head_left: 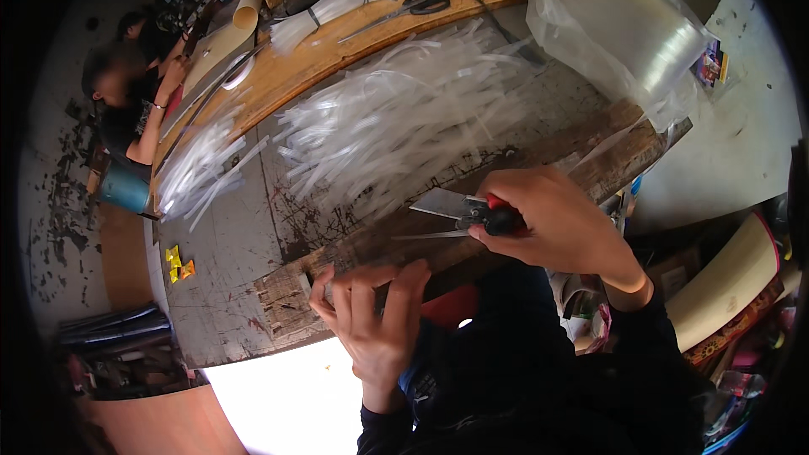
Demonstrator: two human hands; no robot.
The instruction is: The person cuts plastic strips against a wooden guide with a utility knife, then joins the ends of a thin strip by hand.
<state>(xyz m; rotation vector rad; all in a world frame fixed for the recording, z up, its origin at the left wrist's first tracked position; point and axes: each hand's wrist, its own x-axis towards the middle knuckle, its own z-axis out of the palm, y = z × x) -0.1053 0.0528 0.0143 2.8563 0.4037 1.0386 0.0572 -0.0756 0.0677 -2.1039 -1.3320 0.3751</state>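
Observation:
My right hand (552,219) is closed round the red and black handles of a hand cutter (459,209) with a broad, wedge-shaped metal blade. The cutter points left above a worn wooden plank (286,295) along the bench's near edge. My left hand (371,307) is at the plank's left part, fingers bent and spread, with nothing visible in them; whether the fingertips touch the wood I cannot tell. Beyond the plank lies a big heap of clear plastic strips (396,118). A clear strip (602,145) runs from the plastic roll (640,29) at the right down to the plank.
Scissors (413,10) and a tied bundle of strips (337,10) lie on the raised wooden board (337,50). A smaller strip pile (202,168) and small yellow-orange packets (175,265) are at left. Two people sit beyond the left end. A rolled cream sheet (720,282) leans at right.

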